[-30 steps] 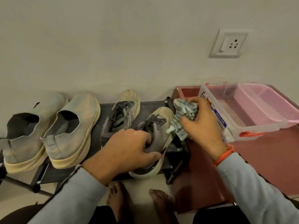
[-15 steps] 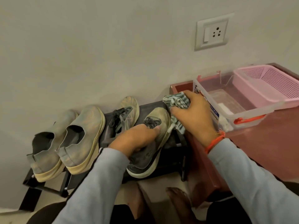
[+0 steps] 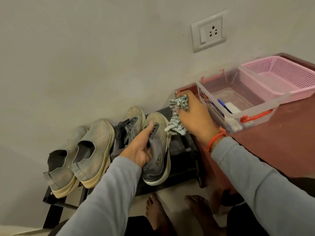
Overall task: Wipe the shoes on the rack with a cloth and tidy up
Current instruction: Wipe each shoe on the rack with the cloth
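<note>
A black shoe rack point(image 3: 180, 149) against the wall carries a pair of dusty grey slip-on shoes point(image 3: 92, 150) on the left and a pair of grey laced sneakers on the right. My left hand point(image 3: 141, 147) grips the right sneaker point(image 3: 160, 150) around its tongue and collar, tilting it on the rack. The other sneaker point(image 3: 131, 126) stands behind it. My right hand point(image 3: 192, 116) holds a bunched grey-and-white striped cloth point(image 3: 179, 109) just right of the sneaker's toe, apart from the shoe.
A dark red table point(image 3: 281, 142) stands to the right of the rack. On it sit a clear plastic box point(image 3: 238, 120) with red handles and a pink mesh basket point(image 3: 279, 77). A wall socket point(image 3: 209, 31) is above. My bare feet point(image 3: 177, 212) are below the rack.
My left hand has shifted its hold on the right sneaker and turned it so its side faces up. My right hand with the cloth has moved slightly right, away from the toe.
</note>
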